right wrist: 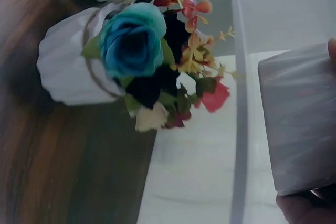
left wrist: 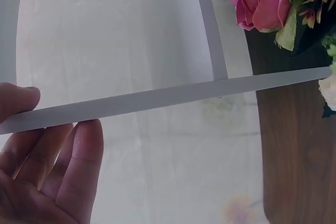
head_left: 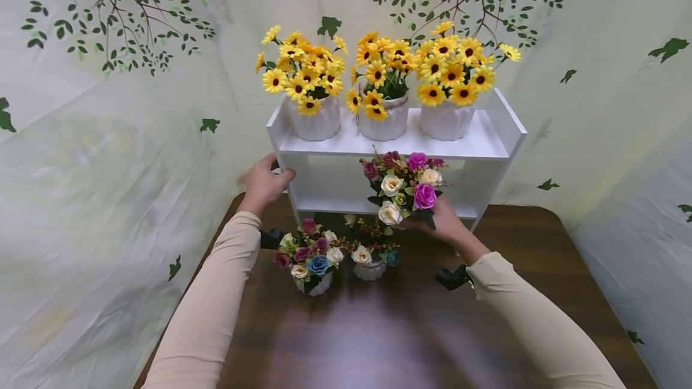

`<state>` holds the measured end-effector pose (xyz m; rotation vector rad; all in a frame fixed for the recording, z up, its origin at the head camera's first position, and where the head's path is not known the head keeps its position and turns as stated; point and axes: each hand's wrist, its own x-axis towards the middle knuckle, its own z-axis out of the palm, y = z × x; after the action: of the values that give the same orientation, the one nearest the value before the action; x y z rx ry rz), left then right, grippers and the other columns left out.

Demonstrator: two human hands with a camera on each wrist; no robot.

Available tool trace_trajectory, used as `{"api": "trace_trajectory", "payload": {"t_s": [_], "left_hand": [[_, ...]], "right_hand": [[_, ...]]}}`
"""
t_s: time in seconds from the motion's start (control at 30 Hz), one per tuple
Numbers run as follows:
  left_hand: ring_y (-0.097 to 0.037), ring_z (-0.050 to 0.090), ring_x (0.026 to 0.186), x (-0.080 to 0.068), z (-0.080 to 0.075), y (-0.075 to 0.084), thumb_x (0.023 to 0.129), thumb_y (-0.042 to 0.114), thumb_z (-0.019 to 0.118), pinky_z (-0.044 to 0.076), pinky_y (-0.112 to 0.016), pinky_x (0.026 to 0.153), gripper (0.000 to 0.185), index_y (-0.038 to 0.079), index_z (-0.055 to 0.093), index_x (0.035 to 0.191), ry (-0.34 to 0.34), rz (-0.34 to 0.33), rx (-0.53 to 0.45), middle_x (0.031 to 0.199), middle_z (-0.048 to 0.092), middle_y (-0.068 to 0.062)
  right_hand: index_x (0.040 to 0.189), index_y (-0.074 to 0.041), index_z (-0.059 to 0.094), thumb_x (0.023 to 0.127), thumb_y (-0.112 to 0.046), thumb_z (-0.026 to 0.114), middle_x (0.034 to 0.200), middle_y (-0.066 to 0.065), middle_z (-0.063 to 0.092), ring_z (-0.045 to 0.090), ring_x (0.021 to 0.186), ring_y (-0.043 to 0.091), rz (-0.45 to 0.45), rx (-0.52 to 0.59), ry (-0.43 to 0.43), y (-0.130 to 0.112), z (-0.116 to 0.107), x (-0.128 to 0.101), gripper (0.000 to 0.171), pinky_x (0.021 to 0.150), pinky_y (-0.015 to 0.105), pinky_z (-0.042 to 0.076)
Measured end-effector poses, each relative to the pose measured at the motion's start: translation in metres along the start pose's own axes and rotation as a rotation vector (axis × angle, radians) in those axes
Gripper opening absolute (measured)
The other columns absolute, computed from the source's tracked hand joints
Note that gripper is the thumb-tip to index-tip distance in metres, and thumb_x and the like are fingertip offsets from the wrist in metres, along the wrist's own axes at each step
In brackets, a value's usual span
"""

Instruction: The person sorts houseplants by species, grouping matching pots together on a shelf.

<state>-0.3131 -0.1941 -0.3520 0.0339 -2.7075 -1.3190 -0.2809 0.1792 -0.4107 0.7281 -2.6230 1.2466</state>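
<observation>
- Backdrop [head_left: 108, 155]: pale fabric printed with green leaves and brown branches, hanging behind and to both sides of the scene. No readable writing on it.
- Table [head_left: 540, 269]: dark brown wood, occupying the near half of the head view.
- White shelf unit [head_left: 503, 119]: stands at the far edge of the table, with a top board and an open compartment below it.
- Sunflower pots: three white ribbed pots stand in a row on the top board, at left [head_left: 316, 119], centre [head_left: 384, 122] and right [head_left: 446, 120], each filled with yellow artificial sunflowers. No labels visible.
- Held rose pot [right wrist: 302, 124]: a white ribbed pot carrying pink, cream and purple roses [head_left: 408, 185], raised in front of the shelf's open compartment, off the table.
- Right hand [head_left: 446, 221]: grips the held rose pot from below, fingers curled round it.
- Left hand [head_left: 265, 183]: grasps the left upright of the shelf unit, thumb on one side of the board edge and fingers on the other in the left wrist view.
- Rose pots on table: two small white pots stand near the shelf, just beside each other; the left one [head_left: 313, 284] holds mixed roses including a blue one, the right one [head_left: 369, 270] cream and teal blooms.
- Markings: no brand or text can be read on any item.
</observation>
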Motion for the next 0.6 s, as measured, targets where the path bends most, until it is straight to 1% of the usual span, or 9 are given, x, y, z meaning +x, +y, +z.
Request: {"api": "trace_trajectory", "payload": {"t_s": [0.1, 0.23, 0.3, 0.33, 0.47, 0.53, 0.6], "left_hand": [[-0.04, 0.062, 0.12, 0.001, 0.004, 0.001, 0.09, 0.018, 0.058, 0.057, -0.052, 0.09, 0.052, 0.004, 0.052, 0.14, -0.019, 0.003, -0.026, 0.142, 0.056, -0.022], [-0.04, 0.064, 0.116, 0.002, 0.005, -0.002, 0.09, 0.016, 0.059, 0.058, -0.052, 0.089, 0.051, 0.004, 0.052, 0.14, -0.013, 0.011, -0.051, 0.141, 0.056, -0.022], [-0.041, 0.064, 0.116, 0.003, 0.005, -0.003, 0.09, 0.016, 0.058, 0.057, -0.053, 0.089, 0.052, 0.004, 0.052, 0.14, -0.009, 0.015, -0.055, 0.142, 0.055, -0.023], [-0.041, 0.064, 0.116, 0.003, 0.005, -0.002, 0.09, 0.016, 0.058, 0.057, -0.053, 0.089, 0.052, 0.003, 0.051, 0.14, -0.011, 0.017, -0.053, 0.142, 0.055, -0.023], [-0.041, 0.063, 0.118, 0.002, 0.004, -0.001, 0.091, 0.017, 0.058, 0.057, -0.052, 0.09, 0.053, 0.003, 0.05, 0.142, -0.021, 0.014, -0.055, 0.143, 0.054, -0.023], [-0.042, 0.063, 0.117, 0.002, 0.004, 0.0, 0.091, 0.017, 0.057, 0.057, -0.052, 0.091, 0.053, 0.003, 0.05, 0.141, -0.019, 0.016, -0.053, 0.143, 0.054, -0.023], [-0.042, 0.063, 0.116, 0.002, 0.005, 0.001, 0.091, 0.016, 0.057, 0.057, -0.052, 0.091, 0.052, 0.002, 0.051, 0.14, -0.012, 0.017, -0.052, 0.142, 0.055, -0.024]], "right_hand": [[0.125, 0.005, 0.06, 0.074, -0.012, 0.084, 0.118, 0.025, 0.069, 0.066, 0.109, 0.039, 0.004, 0.038, 0.014, 0.003, 0.008, 0.006, 0.059, 0.095, 0.05, 0.053], [0.116, 0.005, 0.065, 0.078, -0.014, 0.081, 0.109, 0.024, 0.071, 0.067, 0.102, 0.036, 0.03, 0.083, 0.019, 0.004, 0.02, 0.018, 0.046, 0.089, 0.044, 0.054], [0.114, 0.004, 0.066, 0.078, -0.015, 0.081, 0.109, 0.023, 0.072, 0.067, 0.103, 0.035, 0.051, 0.093, 0.028, 0.003, 0.025, 0.026, 0.044, 0.09, 0.044, 0.054], [0.115, 0.003, 0.066, 0.078, -0.016, 0.082, 0.111, 0.022, 0.071, 0.067, 0.105, 0.035, 0.063, 0.097, 0.034, 0.002, 0.028, 0.03, 0.045, 0.092, 0.045, 0.053], [0.128, 0.0, 0.06, 0.077, -0.021, 0.084, 0.127, 0.02, 0.066, 0.062, 0.119, 0.034, 0.124, 0.095, 0.037, -0.003, 0.038, 0.046, 0.06, 0.104, 0.048, 0.048], [0.134, -0.001, 0.056, 0.077, -0.024, 0.084, 0.133, 0.02, 0.062, 0.059, 0.124, 0.034, 0.151, 0.097, 0.025, -0.006, 0.043, 0.054, 0.067, 0.108, 0.048, 0.046], [0.136, 0.0, 0.054, 0.078, -0.026, 0.083, 0.135, 0.02, 0.061, 0.058, 0.126, 0.034, 0.156, 0.089, 0.019, -0.01, 0.047, 0.06, 0.07, 0.109, 0.047, 0.045]]}}
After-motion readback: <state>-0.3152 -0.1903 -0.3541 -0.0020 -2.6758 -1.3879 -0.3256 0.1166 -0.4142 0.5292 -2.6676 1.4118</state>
